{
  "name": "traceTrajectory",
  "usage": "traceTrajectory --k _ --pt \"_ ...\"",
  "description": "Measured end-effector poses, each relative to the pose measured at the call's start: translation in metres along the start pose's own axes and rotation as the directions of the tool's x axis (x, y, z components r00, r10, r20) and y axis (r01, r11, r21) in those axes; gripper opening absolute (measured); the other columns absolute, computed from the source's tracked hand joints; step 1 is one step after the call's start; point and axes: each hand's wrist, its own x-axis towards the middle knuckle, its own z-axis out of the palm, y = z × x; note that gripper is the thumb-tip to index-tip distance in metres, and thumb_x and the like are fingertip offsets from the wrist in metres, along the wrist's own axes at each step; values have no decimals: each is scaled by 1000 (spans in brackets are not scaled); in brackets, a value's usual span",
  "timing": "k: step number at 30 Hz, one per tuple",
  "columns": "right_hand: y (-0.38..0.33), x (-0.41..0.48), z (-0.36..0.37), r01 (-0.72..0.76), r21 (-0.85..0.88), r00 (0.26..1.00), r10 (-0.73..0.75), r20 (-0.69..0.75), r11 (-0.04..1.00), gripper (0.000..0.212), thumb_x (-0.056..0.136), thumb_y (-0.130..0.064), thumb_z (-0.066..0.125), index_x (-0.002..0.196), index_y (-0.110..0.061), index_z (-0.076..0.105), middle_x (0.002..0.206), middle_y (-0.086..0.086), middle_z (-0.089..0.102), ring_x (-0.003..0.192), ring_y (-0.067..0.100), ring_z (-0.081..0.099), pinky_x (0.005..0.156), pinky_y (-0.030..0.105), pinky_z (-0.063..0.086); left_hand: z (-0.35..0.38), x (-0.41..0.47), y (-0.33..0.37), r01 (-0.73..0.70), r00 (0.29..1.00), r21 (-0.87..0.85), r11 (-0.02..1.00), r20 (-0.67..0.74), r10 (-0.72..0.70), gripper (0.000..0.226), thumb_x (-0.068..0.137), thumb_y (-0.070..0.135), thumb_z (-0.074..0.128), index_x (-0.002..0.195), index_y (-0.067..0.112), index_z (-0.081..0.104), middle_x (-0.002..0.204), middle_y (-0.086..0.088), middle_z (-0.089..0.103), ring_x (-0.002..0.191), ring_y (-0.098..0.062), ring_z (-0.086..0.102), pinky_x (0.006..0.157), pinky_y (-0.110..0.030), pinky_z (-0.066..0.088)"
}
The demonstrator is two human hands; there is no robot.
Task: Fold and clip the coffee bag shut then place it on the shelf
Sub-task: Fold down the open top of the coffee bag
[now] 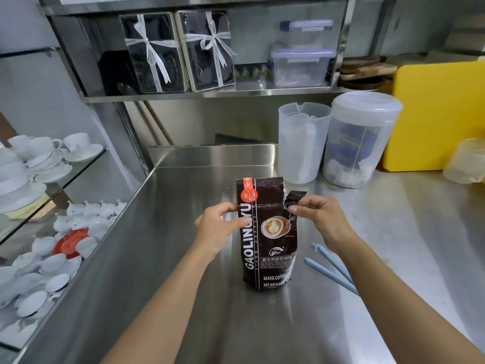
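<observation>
A dark brown coffee bag point(267, 240) with white lettering and an orange stripe stands upright on the steel counter point(183, 298). My left hand point(220, 227) pinches its left edge just below the flat top part. My right hand point(317, 219) pinches the right edge, where a dark flap of the bag sticks out sideways. A light blue bag clip point(332, 266) lies open on the counter to the right of the bag, partly hidden under my right forearm. A steel shelf point(210, 94) runs above the back of the counter.
On the shelf stand two ribboned gift boxes point(181, 51) and stacked clear containers point(301, 64). Two clear plastic jugs point(333, 143) and a yellow board point(435, 114) stand at the back right. Glass shelves with white cups and saucers point(44, 158) line the left side.
</observation>
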Motion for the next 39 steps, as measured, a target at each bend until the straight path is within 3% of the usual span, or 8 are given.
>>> traceTrajectory --k 4,7,12,16,20,26,34,39 --pt "10 -5 -3 -38 -60 999 39 21 998 9 64 -4 76 68 -9 68 69 4 66 70 11 60 79 21 46 5 1 -6 47 989 -58 997 -140 -55 13 57 34 81 59 28 69 80 -2 72 107 -31 56 92 -37 44" --pt "16 -14 -5 -34 -137 998 42 55 990 21 61 -7 78 76 4 67 90 27 60 83 20 57 85 33 40 9 -2 -8 30 992 -78 997 -119 -39 14 55 38 79 62 30 70 78 3 73 104 -29 58 96 -48 43" --pt "18 -15 0 -22 -122 998 14 -61 992 18 60 -2 76 69 10 66 86 21 61 81 16 56 87 33 40 12 -4 -17 58 990 -92 994 -122 -69 19 51 43 82 62 32 70 91 0 70 112 -23 50 102 -46 36" --pt "23 -13 -1 -37 -142 999 32 -38 989 9 58 -11 80 64 -13 73 89 0 59 93 20 57 96 37 38 17 -6 -17 77 974 -119 990 -202 -100 16 58 30 82 53 26 67 84 -1 69 112 -24 48 97 -39 36" --pt "27 -12 -4 -54 -1 997 54 -48 999 8 62 6 73 66 3 67 87 4 55 81 13 60 76 15 47 14 -11 -19 53 996 -266 963 -58 -71 13 64 14 79 74 22 73 96 11 65 103 -8 56 97 -31 35" --pt "28 -11 1 -43 -11 997 42 -59 999 25 63 9 71 51 -13 68 76 2 59 79 21 56 80 35 46 23 -10 -21 3 973 -2 1000 -230 -4 23 62 28 79 46 30 62 92 25 59 108 -10 42 105 -45 25" --pt "-5 -4 2 24 -57 998 -20 64 998 22 64 0 74 58 -20 68 60 -2 59 59 9 56 68 14 45 14 2 2 -45 993 1 999 -113 45 42 44 60 70 81 43 62 99 8 67 115 -24 49 105 -53 31" --pt "-8 5 13 85 -141 995 -77 65 986 30 62 2 76 51 -22 62 59 -3 63 62 14 59 66 21 47 25 4 23 -101 980 -3 995 -173 99 26 56 29 83 53 45 63 78 9 61 113 -33 47 107 -53 27"
